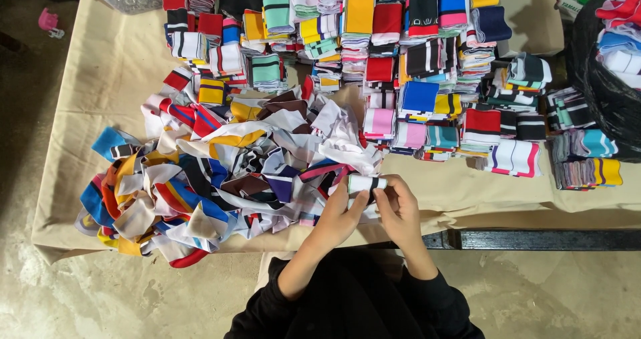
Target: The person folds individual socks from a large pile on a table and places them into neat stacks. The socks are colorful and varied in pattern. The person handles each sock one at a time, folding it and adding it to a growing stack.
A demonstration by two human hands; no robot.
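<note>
Both hands meet over the near edge of the tabletop [93, 65], which is draped in a beige cloth. Held between them is a folded white knit band [366, 183] with a dark stripe toward its right end.

Left hand [339, 217] — fingers pressed onto the band's left end, grip closed on it from below and the side. Right hand [400, 209] — fingers curled over the band's right end, pinching at the stripe. Both sleeves are black.

Position of the band: at the right-hand margin of the loose heap of knit strips [220, 179], touching or just above its outermost pieces — cannot tell which. The heap is a tangle of white, blue, orange, red and purple strips, spreading left from the band.

Beyond the heap, farther from the person, stand stacks of folded bands [374, 39] in rows, many colours, mostly striped. To the right of the heap lie more stacks, the nearest a white-and-pink one [514, 157]. A black bag [601, 92] holding further folded pieces sits at the far right edge of the tabletop.
</note>
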